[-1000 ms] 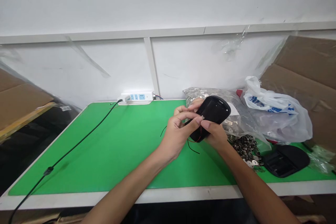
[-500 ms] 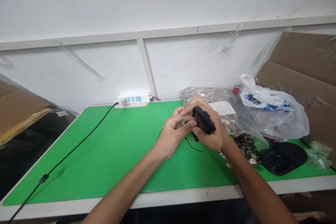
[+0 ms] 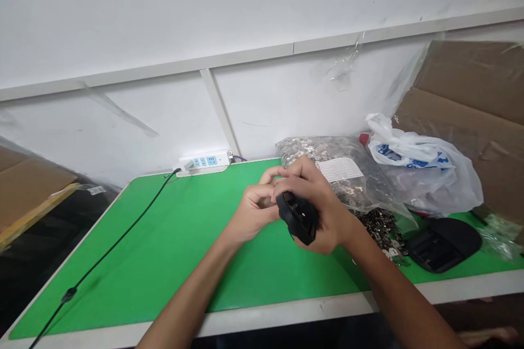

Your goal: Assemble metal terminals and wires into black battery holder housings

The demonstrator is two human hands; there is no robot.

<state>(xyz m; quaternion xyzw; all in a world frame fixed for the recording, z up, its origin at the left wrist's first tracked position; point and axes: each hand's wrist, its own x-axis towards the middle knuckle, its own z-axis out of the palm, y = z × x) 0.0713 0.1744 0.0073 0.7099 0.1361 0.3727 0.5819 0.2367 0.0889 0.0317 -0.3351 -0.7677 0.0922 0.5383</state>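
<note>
My right hand [image 3: 323,210] is wrapped round a black plastic housing [image 3: 298,218] with a hollow, recessed side turned up toward me. From the left, my left hand [image 3: 257,207] reaches in with bent fingers, its thumb pressed against the housing's edge. The fingertips of both hands meet behind the part, so the exact grip there is hidden. Both hands are above the green mat [image 3: 176,262]. Beside my right wrist lies a pile of small metal pieces [image 3: 382,232].
A clear bag of metal parts [image 3: 303,147] and a white plastic bag [image 3: 434,174] sit at the back right. A flat black case [image 3: 446,245] lies at right. A power strip [image 3: 208,162] stands by the wall; its black cable [image 3: 123,223] crosses the left side. Cardboard [image 3: 470,92] leans at right.
The black housing has been turned so its hollow side shows, and it sits lower and further left. Both hands have shifted slightly left. The thin wires below them are now mostly hidden.
</note>
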